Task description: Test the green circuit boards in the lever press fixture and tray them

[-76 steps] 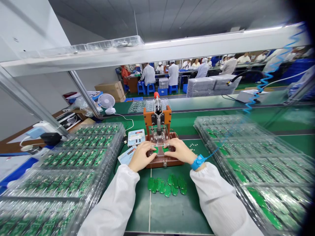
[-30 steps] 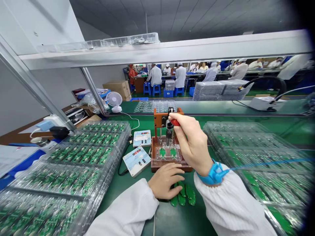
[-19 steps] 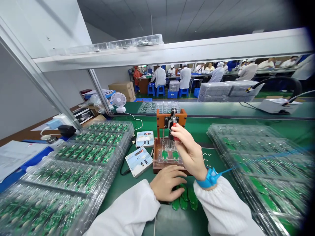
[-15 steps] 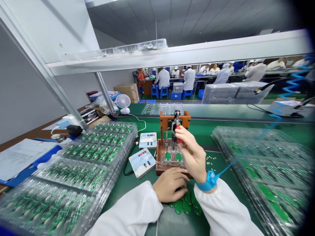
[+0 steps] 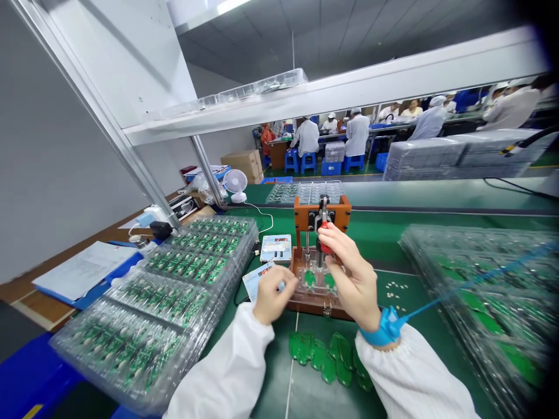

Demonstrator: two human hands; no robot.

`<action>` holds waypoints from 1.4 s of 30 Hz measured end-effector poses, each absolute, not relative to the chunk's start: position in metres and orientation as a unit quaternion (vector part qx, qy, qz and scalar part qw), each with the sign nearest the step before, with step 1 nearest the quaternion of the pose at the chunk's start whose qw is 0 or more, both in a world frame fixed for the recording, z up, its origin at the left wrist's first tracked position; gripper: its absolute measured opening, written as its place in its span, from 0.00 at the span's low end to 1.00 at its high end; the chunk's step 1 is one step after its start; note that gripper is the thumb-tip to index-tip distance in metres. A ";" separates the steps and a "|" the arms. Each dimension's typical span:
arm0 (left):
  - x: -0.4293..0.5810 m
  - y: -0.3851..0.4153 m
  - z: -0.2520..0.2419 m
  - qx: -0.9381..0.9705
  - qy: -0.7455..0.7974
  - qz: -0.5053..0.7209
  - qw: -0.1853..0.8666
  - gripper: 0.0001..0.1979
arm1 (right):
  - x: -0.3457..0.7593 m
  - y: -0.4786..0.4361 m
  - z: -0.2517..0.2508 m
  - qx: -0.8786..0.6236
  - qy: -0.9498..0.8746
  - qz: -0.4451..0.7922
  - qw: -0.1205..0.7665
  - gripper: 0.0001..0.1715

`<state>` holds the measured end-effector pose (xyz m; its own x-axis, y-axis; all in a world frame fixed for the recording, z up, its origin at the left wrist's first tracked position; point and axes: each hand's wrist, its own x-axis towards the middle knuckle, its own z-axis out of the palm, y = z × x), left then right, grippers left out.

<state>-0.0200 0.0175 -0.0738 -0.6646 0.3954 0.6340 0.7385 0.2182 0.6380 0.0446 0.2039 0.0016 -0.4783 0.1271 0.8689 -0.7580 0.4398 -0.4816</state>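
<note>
My right hand [image 5: 354, 282], with a blue wrist strap [image 5: 386, 327], grips the red handle [image 5: 325, 237] of a toggle clamp on an orange and brown test fixture [image 5: 322, 215]. Two small green circuit boards, one of them the left board [image 5: 310, 279], sit in the fixture's clear plate. At the fixture's left side is my left hand [image 5: 273, 293], its fingers curled and thumb and forefinger close together; whatever lies between them is hidden. Below the fixture, several green rounded pieces [image 5: 323, 356] lie on the green mat, partly covered by my right sleeve.
Stacked clear trays of circuit boards [image 5: 174, 297] stand at left, and more clear trays [image 5: 480, 291] at right. Two small display boxes, the rear box [image 5: 276, 248] uncovered, lie left of the fixture. Small white bits [image 5: 395, 286] lie to its right. A fan [image 5: 236, 183] stands behind.
My left hand has lifted from in front of the fixture to its left side, uncovering the green pieces. My right hand stays at the red handle. The view has shifted and tilted.
</note>
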 end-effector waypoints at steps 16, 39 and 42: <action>-0.147 -0.016 -0.057 -0.368 -0.912 -0.072 -0.166 0.60 | 0.044 0.204 0.003 0.238 -0.711 0.474 0.463 0.35; -0.139 -0.011 -0.032 -0.299 -0.911 0.071 -0.274 0.69 | 0.044 0.204 0.005 0.245 -0.707 0.485 0.452 0.34; -0.139 -0.010 -0.031 -0.296 -0.910 0.074 -0.281 0.70 | 0.044 0.204 0.004 0.244 -0.708 0.484 0.453 0.35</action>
